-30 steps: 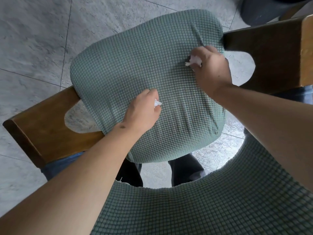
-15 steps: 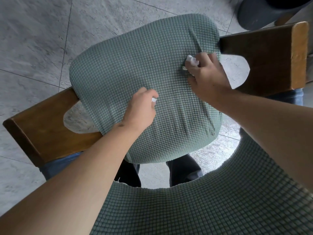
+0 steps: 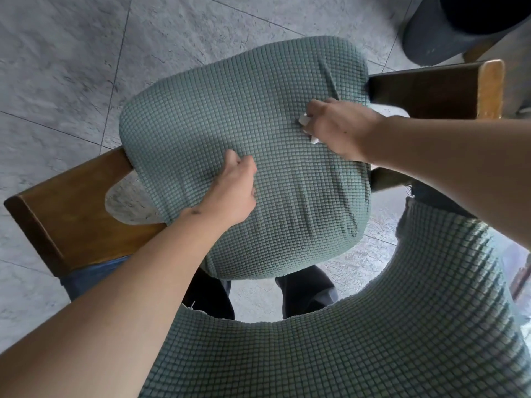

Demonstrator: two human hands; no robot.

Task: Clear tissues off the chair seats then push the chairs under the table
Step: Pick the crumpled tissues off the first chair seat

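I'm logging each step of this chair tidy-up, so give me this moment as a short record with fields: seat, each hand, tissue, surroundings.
seat: green waffle-textured chair seat with wooden armrests, seen from above
left hand: left hand rests on the seat, fingers curled; whether it holds anything is hidden
right hand: right hand pinches a white tissue near the seat's right edge
tissue: partly hidden by the fingers
surroundings: grey tiled floor; dark bin at upper right

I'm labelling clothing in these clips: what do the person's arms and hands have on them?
Nothing visible: both forearms are bare, no sleeves, watch, rings or gloves in view. The left hand has a small dark mark at the wrist; the right hand shows no markings.
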